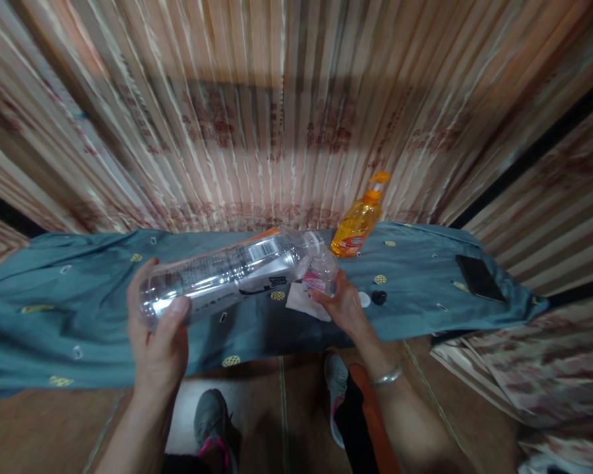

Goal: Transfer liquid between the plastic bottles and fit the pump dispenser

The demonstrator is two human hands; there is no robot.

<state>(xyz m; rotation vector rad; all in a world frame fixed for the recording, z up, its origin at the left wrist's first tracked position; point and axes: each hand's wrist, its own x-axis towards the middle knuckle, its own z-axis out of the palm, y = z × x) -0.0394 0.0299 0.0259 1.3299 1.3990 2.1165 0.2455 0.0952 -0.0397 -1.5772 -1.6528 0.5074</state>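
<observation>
My left hand point(159, 326) is wrapped round the base of a large clear plastic bottle point(222, 276), which lies tilted nearly level in the air with its neck toward the right. A smaller clear bottle point(321, 266) with a pink label is in my right hand point(343, 303). The large bottle's mouth meets the top of the small one; whether they touch I cannot tell. No liquid can be made out in either. Under the small bottle a folded white cloth point(304, 303) lies on the table. A white cap point(364, 299) and a black cap point(379, 298) are beside my right hand.
A pump bottle of orange liquid point(356, 227) stands behind, near the curtain point(277, 131). A black phone point(479, 278) lies on the right of the table's blue-green cloth point(93, 296). Dark frame bars slant along both sides.
</observation>
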